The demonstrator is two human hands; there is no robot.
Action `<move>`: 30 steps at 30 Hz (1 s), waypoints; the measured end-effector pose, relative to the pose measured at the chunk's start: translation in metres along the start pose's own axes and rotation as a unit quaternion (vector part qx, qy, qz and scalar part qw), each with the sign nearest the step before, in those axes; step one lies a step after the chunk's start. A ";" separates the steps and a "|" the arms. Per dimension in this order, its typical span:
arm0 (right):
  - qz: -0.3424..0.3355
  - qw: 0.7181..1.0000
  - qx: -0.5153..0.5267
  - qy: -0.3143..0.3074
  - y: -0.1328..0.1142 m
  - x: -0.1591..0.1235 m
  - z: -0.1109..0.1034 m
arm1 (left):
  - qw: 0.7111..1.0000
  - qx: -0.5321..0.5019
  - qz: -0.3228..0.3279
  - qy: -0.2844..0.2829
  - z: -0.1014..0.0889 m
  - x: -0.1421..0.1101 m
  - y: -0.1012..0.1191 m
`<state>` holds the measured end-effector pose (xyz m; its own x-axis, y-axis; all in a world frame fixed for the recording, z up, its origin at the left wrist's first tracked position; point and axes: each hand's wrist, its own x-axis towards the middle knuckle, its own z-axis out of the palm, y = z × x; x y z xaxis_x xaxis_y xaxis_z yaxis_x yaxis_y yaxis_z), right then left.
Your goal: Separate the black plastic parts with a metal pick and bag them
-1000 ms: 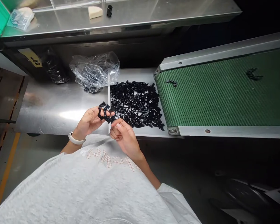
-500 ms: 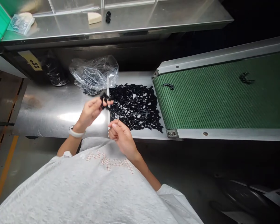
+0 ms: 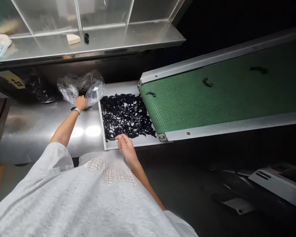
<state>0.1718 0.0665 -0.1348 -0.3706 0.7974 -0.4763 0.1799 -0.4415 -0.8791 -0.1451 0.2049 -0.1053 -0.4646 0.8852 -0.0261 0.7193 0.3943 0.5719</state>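
Grey sweatshirt cloth [image 3: 88, 197] fills the foreground. Just beyond it, the right hand [image 3: 124, 146] hovers at the near edge of a heap of black moulded plastic pieces [image 3: 124, 115], fingertips pinched together beside a thin pale sliver [image 3: 124, 132], whether held I cannot tell. The left arm [image 3: 64, 128] reaches straight forward over the stainless steel tabletop [image 3: 39, 131], its left hand [image 3: 81, 102] clenched on a clear plastic bag [image 3: 69, 89]; farther off runs a green woven conveyor belt [image 3: 212, 98].

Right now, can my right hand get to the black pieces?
Probably yes. The right hand is right at the near edge of the pile of black pieces, and nothing seems to stand between them, so the way looks free.
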 end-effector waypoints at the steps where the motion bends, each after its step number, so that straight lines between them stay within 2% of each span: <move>1: 0.006 1.000 -0.024 0.013 0.004 0.004 -0.006 | 1.000 0.018 0.004 -0.006 0.001 -0.002 -0.007; 5: 0.016 0.989 -0.136 0.049 0.008 0.031 -0.028 | 0.997 0.067 0.037 -0.011 -0.007 -0.011 -0.019; 8: 0.021 0.972 -0.223 0.072 0.004 0.055 -0.037 | 0.994 0.064 0.083 -0.015 -0.015 -0.030 -0.019; 11: 0.048 0.947 -0.301 0.101 0.001 0.074 -0.038 | 0.991 0.028 0.126 -0.037 -0.020 -0.060 -0.021; 14: 0.081 0.922 -0.363 0.107 0.001 0.089 -0.029 | 0.989 -0.017 0.133 -0.057 -0.018 -0.092 -0.029; 18: 0.103 0.901 -0.413 0.077 0.001 0.100 -0.006 | 0.991 -0.063 0.084 -0.084 -0.005 -0.130 -0.048; 23: 0.102 0.899 -0.424 0.030 0.004 0.095 0.012 | 0.986 -0.115 -0.001 -0.118 0.012 -0.167 -0.069; 26: 0.092 0.908 -0.408 0.028 0.007 0.089 0.006 | 0.980 -0.153 -0.047 -0.121 0.014 -0.182 -0.076; 30: 0.071 0.930 -0.355 0.056 0.004 0.091 -0.017 | 0.966 -0.214 -0.093 -0.115 0.014 -0.194 -0.074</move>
<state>0.1541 0.1444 -0.1825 -0.2071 0.8075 -0.5523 0.7914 -0.1936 -0.5798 -0.1013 0.0069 -0.1540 -0.4030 0.8595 -0.3143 0.3324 0.4575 0.8248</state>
